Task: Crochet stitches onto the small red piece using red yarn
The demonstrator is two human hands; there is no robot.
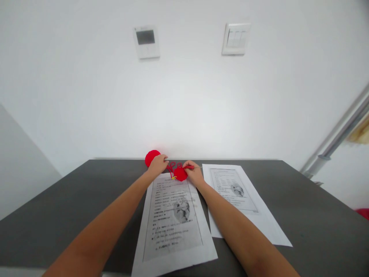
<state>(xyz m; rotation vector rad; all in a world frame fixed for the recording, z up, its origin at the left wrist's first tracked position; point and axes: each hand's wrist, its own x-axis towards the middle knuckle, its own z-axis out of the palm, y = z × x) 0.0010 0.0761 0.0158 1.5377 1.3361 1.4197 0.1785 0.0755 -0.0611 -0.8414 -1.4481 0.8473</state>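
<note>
A round red crocheted piece (180, 174) lies above the top edge of the left printed sheet, with a small yellow marker (173, 177) at its left side. My right hand (193, 172) is closed at the piece's right edge, holding a red-handled hook (189, 167) whose thin metal shaft points right. Loops of red yarn (171, 166) lie between my two hands. Beside a red yarn ball (152, 157), my left hand (159, 164) has its fingers bent toward the right; what is between the fingertips is too small to make out.
Two printed sheets, left (173, 223) and right (236, 188), lie on the dark table (121, 188). A white wall with a thermostat (147, 42) and a switch panel (236, 38) stands behind. A grey pole (340, 138) leans at the right.
</note>
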